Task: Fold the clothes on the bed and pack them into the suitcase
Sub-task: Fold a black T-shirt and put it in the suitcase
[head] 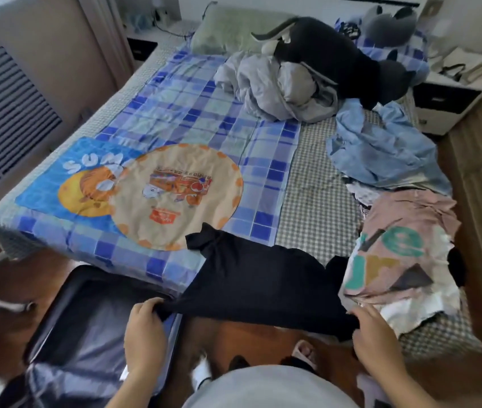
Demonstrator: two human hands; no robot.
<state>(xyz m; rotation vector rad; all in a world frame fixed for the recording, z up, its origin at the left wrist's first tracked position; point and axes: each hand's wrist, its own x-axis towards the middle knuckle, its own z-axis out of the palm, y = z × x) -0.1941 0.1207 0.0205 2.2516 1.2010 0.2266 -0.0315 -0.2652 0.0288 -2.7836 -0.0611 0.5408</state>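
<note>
While the bed (192,113) fills most of the view, the open suitcase (86,334) sits on the floor against its near edge, to the person's left. Unfolded clothes lie heaped on the bed's right side: a light blue garment (381,148) farther off, a pink printed shirt (398,254) nearer. Between pile and suitcase, a black garment (263,284) is stretched across the near edge, its long axis running left to right, its far part draped on the bed. Left hand (145,328) pinches its left corner directly over the suitcase; right hand (372,331) grips the right corner. Packing it would likely mean carrying it left, so the left hand is nearer.
</note>
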